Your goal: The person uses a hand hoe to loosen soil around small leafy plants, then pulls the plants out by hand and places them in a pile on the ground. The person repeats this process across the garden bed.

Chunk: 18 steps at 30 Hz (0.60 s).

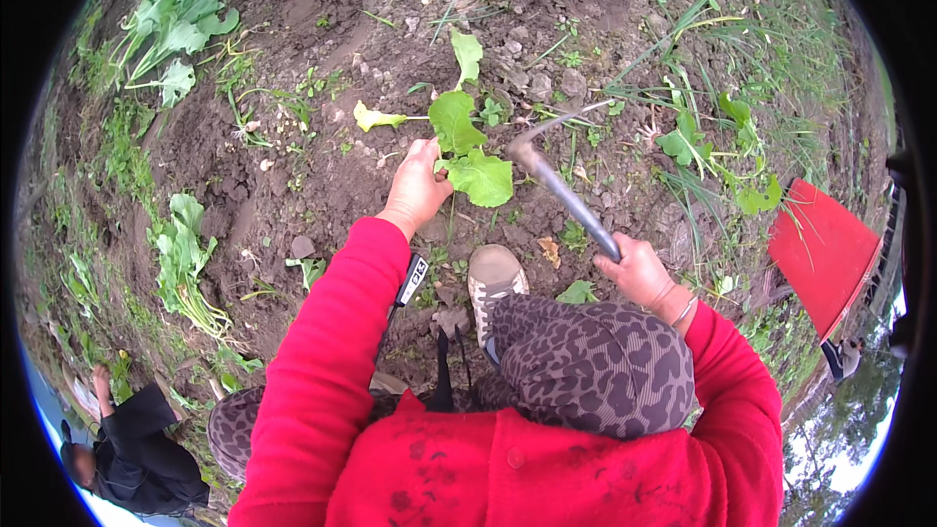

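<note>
My left hand (417, 187) grips a young leafy green plant (457, 121) low on its stems, close to the soil. One of its outer leaves is yellow. Whether its roots are still in the ground is hidden by the leaves and fingers. My right hand (640, 271) is closed around the metal handle of a short hand hoe (560, 183). The hoe's thin blade (567, 119) is seen nearly edge-on, to the right of the plant and near the soil.
Pulled leafy greens lie in a large bunch (179, 22) and a smaller one (183, 263) on the left. More leafy plants (721, 150) and grassy stalks grow at right, near a red plastic container (823, 252). My shoe (498, 282) is below the plant. Another person (143, 454) is at lower left.
</note>
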Available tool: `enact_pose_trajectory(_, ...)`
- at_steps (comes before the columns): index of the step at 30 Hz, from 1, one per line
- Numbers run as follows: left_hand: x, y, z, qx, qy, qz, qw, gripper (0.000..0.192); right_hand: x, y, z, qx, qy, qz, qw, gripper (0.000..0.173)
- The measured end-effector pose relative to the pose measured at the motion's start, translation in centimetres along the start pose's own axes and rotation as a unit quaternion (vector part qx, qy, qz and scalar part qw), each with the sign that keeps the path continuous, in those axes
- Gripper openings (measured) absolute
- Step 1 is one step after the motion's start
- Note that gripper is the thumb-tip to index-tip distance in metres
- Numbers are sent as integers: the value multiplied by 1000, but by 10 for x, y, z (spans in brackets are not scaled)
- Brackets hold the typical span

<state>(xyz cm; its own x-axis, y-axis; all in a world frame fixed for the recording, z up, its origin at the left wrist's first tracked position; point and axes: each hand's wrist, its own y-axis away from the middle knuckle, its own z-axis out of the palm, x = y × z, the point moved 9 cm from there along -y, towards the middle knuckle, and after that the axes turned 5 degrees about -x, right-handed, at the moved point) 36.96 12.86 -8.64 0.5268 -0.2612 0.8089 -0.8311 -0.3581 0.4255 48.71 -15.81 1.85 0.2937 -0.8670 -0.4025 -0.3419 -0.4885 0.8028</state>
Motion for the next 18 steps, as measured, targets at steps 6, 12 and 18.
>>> enact_pose_trajectory(6,7,-10,6,-27,-52,17,998,51,-6,-40,36,-42,160,31,986,26)
enact_pose_trajectory(12,-1,-9,10,-47,-56,7,997,56,6,-31,30,-26,172,64,983,26)
enact_pose_trajectory(18,-3,-8,14,-55,-88,35,994,62,1,-51,40,7,207,15,978,20)
